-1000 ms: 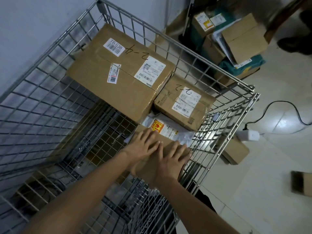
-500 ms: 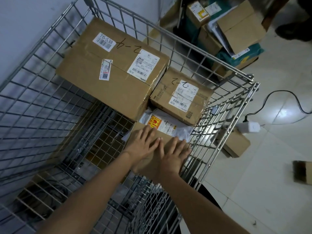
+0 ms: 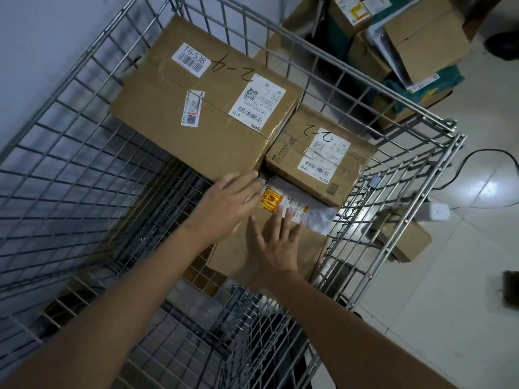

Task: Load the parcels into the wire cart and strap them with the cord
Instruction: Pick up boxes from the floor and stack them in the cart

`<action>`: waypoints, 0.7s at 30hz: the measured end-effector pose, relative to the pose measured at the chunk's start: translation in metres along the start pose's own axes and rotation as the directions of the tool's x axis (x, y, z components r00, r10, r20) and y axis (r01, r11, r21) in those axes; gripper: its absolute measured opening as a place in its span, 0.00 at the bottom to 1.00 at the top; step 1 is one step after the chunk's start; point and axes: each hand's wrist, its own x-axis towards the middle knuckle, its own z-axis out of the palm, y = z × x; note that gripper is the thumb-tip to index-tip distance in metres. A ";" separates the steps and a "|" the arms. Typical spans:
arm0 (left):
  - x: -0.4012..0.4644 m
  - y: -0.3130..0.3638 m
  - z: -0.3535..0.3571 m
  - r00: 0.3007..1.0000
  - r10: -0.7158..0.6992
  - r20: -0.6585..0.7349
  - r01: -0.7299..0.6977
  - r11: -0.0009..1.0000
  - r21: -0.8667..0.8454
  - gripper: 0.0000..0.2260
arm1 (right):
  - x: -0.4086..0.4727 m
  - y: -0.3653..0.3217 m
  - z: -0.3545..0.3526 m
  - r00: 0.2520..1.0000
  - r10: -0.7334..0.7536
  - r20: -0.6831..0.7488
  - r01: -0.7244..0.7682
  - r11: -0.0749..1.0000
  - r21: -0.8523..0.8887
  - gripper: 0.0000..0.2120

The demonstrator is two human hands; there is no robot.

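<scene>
A silver wire cart (image 3: 362, 102) holds three cardboard parcels. The big box marked "T6-538" (image 3: 202, 99) fills the far left, and a smaller box marked "2-2" (image 3: 320, 155) sits to its right. In front of them lies a flat brown parcel (image 3: 233, 254) with a yellow sticker and a clear plastic pouch. My left hand (image 3: 227, 206) hovers, blurred, over that parcel's far left corner with fingers spread. My right hand (image 3: 275, 248) lies flat on the parcel's top, fingers apart. No cord is in view.
More parcels (image 3: 421, 43) are piled on the floor beyond the cart's far right corner. A small box (image 3: 407, 242) sits on the tiles just right of the cart, beside a white power adapter (image 3: 438, 211) with a black cable. A wall stands at the left.
Both hands have slid forward over the flat parcel toward the back boxes, and their fingers have spread. The left hand has lifted and moved to the far corner.
</scene>
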 end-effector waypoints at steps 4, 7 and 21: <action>0.018 -0.021 0.002 0.973 0.001 0.232 -0.054 0.974 0.221 0.30 | -0.005 -0.008 0.003 0.999 -0.034 -0.004 0.034 0.999 -0.016 0.62; 0.022 -0.024 0.002 0.960 -0.008 0.281 -0.057 0.974 0.220 0.28 | -0.004 -0.016 0.006 1.000 -0.030 0.006 0.031 0.998 -0.059 0.63; 0.015 -0.036 0.004 0.953 0.014 0.301 -0.081 0.974 0.210 0.29 | 0.000 0.017 -0.001 0.990 0.140 0.002 -0.138 0.968 0.210 0.74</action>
